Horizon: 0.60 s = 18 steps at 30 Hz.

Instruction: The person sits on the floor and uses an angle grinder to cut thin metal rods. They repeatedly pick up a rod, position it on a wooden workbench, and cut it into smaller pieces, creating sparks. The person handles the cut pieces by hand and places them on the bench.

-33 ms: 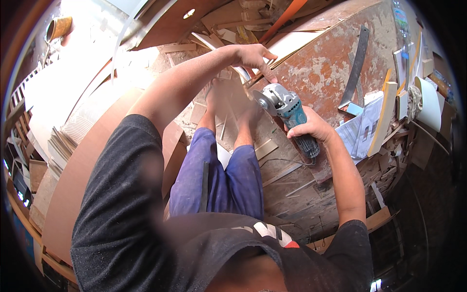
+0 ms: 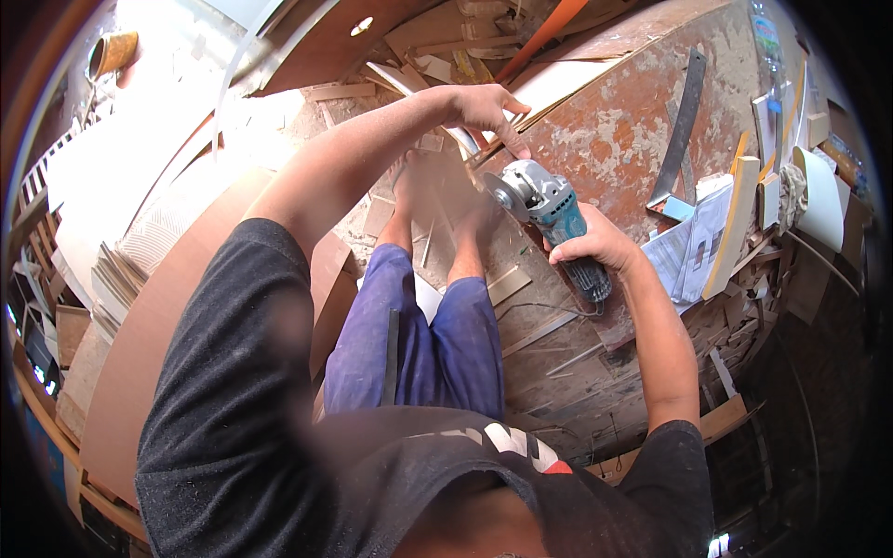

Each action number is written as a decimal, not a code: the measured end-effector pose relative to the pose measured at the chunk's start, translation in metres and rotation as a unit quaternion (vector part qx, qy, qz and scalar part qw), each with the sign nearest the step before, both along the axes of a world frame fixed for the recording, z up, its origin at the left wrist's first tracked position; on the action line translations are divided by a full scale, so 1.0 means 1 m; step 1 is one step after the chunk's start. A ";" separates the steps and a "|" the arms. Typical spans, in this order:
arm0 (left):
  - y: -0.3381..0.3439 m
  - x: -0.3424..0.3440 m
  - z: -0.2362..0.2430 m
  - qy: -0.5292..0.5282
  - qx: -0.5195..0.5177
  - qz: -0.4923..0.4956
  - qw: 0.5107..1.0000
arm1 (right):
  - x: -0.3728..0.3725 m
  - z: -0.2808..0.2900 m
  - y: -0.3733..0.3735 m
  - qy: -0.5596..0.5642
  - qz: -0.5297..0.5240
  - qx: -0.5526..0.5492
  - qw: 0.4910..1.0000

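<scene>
My right hand (image 2: pixel 603 244) is closed round the body of a teal and silver angle grinder (image 2: pixel 552 203), its disc at the upper left, over the dusty floor, and its cord curving below. My left hand (image 2: pixel 491 113) reaches forward with fingers apart, at the edge of pale thin wooden sheets (image 2: pixel 572 73) beside a scuffed reddish-brown board (image 2: pixel 614 121). Its thumb and fingertips are just above the grinder's head; whether they touch the sheets I cannot tell. A dark flat metal square (image 2: pixel 679 130) lies on the board.
Papers (image 2: pixel 688 246) and wooden offcuts (image 2: pixel 735 223) are heaped on the right. Curved panels (image 2: pixel 130 353) and white sheets (image 2: pixel 121 177) crowd the left. An orange strip (image 2: pixel 535 37) lies at the top. Scraps litter the floor (image 2: pixel 521 344) around my legs and feet.
</scene>
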<state>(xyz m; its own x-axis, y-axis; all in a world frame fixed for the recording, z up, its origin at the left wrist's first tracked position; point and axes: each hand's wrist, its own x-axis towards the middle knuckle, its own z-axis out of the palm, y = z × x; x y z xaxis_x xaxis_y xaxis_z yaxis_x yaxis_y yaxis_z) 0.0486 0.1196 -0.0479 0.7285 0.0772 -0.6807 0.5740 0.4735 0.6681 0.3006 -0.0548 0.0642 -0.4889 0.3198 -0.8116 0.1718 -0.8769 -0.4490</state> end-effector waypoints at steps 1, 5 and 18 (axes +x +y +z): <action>0.002 0.001 0.001 0.004 -0.009 -0.005 1.000 | 0.000 0.000 0.000 -0.001 0.001 0.000 1.000; 0.003 0.000 0.001 0.004 -0.016 -0.007 1.000 | -0.003 0.003 0.002 -0.012 -0.003 0.008 1.000; 0.001 0.000 0.002 0.003 0.005 -0.005 1.000 | -0.002 0.002 0.001 -0.010 0.001 0.000 1.000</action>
<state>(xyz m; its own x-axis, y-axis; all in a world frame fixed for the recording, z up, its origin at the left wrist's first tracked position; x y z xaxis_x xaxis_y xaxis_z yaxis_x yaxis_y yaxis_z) 0.0488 0.1203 -0.0454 0.7254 0.0772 -0.6839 0.5823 0.4608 0.6697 0.2988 -0.0538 0.0666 -0.4733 0.3185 -0.8213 0.1824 -0.8767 -0.4451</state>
